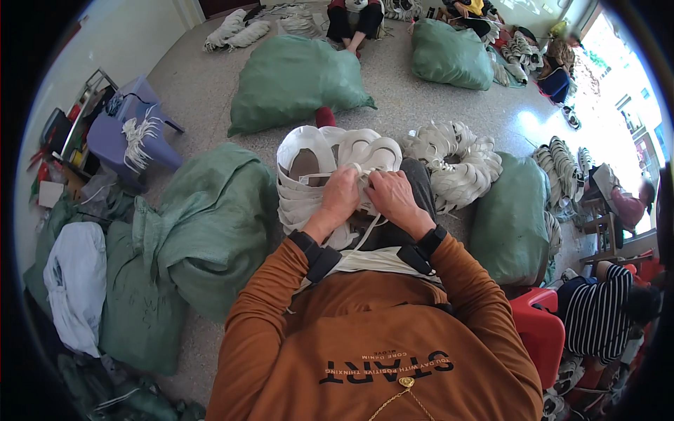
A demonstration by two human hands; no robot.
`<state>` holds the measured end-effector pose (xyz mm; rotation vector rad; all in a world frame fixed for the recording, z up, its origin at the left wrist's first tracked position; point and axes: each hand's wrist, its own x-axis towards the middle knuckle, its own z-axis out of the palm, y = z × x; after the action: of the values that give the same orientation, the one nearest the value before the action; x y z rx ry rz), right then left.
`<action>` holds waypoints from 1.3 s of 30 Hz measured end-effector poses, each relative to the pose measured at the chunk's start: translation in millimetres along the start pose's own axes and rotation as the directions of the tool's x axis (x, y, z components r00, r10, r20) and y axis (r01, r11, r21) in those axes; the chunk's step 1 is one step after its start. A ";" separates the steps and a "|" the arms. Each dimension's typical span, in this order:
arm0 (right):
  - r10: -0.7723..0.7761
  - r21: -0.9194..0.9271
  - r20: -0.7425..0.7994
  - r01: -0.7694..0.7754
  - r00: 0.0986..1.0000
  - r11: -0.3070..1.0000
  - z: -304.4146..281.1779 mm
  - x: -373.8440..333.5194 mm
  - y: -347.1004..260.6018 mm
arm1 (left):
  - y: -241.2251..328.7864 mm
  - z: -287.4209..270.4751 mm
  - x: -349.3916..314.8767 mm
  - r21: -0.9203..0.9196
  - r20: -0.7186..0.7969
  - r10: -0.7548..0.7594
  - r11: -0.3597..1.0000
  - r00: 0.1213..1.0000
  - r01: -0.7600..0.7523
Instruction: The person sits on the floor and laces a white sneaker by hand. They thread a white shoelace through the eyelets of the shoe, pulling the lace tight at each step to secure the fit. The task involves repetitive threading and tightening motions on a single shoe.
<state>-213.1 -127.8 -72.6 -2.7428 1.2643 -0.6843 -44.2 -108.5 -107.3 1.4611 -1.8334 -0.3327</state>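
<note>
Over my lap lies a white shoe upper (pixel 364 147) with a pale shoelace (pixel 368 234) hanging from it toward my waist. My left hand (pixel 341 194) is closed at the upper's lacing, fingers pinching the shoelace. Close beside it, my right hand (pixel 394 196) is also closed, thumb and fingers bent over the shoelace at the eyelets. The fingertips partly hide the lace's path. More white shoe uppers (pixel 295 203) are packed together under and left of my left hand. Both wrists wear black bands.
A ring of shoe uppers (pixel 463 168) lies to the right, beside a green sack (pixel 511 221). Other green sacks (pixel 302 81) stand ahead and to the left (pixel 217 231). A purple stool (pixel 133 126) bears white laces (pixel 140 137). A red stool (pixel 539 330) is near my right elbow. Several people sit around.
</note>
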 end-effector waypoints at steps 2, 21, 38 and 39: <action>0.006 -0.019 -0.010 -0.006 1.000 1.000 4.5 3.0 0.8 | -1.4 0.6 1.8 -0.164 -0.015 -0.076 0.984 0.997 0.072; -0.036 -0.152 0.176 0.063 0.984 0.986 0.9 11.2 -1.6 | -7.7 -9.7 2.3 -0.420 0.126 -0.213 0.874 0.969 0.246; 0.625 -0.187 0.204 -0.597 0.753 0.780 -76.5 -302.5 189.4 | 3.7 -7.4 -9.3 -0.442 -0.035 -0.139 0.891 0.990 0.110; 0.635 -0.161 0.227 -0.615 0.738 0.772 -75.1 -310.5 186.8 | 3.6 -5.2 -9.1 -0.442 -0.025 -0.133 0.890 0.991 0.108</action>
<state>-553.8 -14.1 -161.8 -2.1036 1.9977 -0.1841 -42.7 -97.7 -105.1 1.2495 -1.4990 -0.7138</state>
